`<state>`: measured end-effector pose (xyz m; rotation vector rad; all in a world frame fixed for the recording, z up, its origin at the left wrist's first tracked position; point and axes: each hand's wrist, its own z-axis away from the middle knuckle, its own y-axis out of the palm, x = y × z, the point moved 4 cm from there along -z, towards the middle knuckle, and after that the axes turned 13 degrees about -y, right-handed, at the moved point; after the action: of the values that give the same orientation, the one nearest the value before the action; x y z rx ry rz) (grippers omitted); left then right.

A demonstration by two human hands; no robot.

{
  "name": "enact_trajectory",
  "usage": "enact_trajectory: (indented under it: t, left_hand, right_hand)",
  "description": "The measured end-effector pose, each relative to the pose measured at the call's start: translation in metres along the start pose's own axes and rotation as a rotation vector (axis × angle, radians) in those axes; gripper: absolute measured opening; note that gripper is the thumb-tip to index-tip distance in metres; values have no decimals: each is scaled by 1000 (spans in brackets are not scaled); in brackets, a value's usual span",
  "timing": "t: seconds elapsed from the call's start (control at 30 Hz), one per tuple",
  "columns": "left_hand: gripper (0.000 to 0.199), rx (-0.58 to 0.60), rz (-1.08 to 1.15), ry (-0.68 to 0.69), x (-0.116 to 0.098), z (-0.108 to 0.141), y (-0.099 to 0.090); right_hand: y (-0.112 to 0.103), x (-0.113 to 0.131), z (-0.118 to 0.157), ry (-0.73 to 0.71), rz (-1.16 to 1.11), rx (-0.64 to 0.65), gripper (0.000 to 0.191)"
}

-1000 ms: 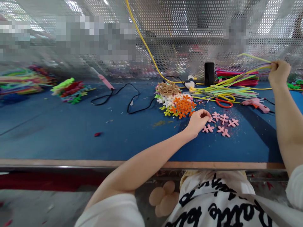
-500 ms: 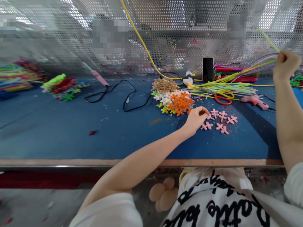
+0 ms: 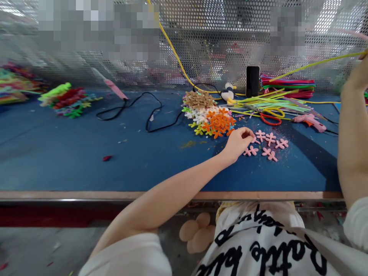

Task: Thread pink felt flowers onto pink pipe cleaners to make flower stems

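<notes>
My left hand [image 3: 238,142] rests on the blue table, thumb and fingertips pinched on a small pink pipe-cleaner flower [image 3: 255,140]. Several more pink flowers [image 3: 270,138] lie loose just right of the fingertips. At the upper right edge, my right hand [image 3: 358,74] is raised and partly cut off by the frame. It grips a long yellow pipe cleaner [image 3: 316,66] whose other end slants down toward the loose pipe cleaners [image 3: 264,102]. A blurred pink strand also shows above that hand.
Left of my left hand sit piled orange flowers [image 3: 220,123] and brown ones [image 3: 199,100]. Scissors [image 3: 270,119], a pink glue gun [image 3: 310,121] and an upright phone [image 3: 252,81] stand or lie behind. A pink tool [image 3: 115,89] trails a black cord. Perforated metal mesh [image 3: 198,46] closes the back.
My right hand has moved right and slightly up, drawing pipe cleaners away from the loose bunch. My left hand stays pinched on the pink flower. The view has shifted slightly.
</notes>
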<state>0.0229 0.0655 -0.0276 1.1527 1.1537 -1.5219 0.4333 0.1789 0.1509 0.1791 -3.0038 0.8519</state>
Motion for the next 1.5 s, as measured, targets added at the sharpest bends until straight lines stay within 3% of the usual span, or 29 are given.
enact_trajectory:
  t: [0.1, 0.17, 0.3, 0.4, 0.53, 0.77, 1.17, 1.37, 1.5]
  left_hand:
    - [13, 0, 3, -1, 0, 0, 0]
    - [14, 2, 9, 7, 0, 0, 0]
    - [14, 7, 14, 9, 1, -1, -1]
    - [14, 5, 13, 4, 1, 0, -2]
    - [14, 0, 6, 11, 0, 0, -2]
    - [12, 6, -12, 32, 3, -3, -2]
    - [13, 11, -30, 22, 0, 0, -3]
    - [13, -11, -30, 36, -1, -1, -5]
    - [16, -13, -2, 2, 0, -2, -4]
  right_hand:
    - [12, 8, 3, 184, -117, -107, 44]
    - [29, 18, 11, 254, -193, -97, 42]
    - [73, 43, 37, 177, -238, 277, 32]
    - [93, 51, 58, 156, -261, 432, 24]
    - [103, 56, 70, 98, -275, 547, 22]
    - [105, 63, 75, 58, -323, 622, 20]
    - [103, 64, 74, 5, -295, 620, 16]
    - [91, 67, 66, -12, -241, 499, 35]
    - [60, 70, 53, 32, -106, 260, 39]
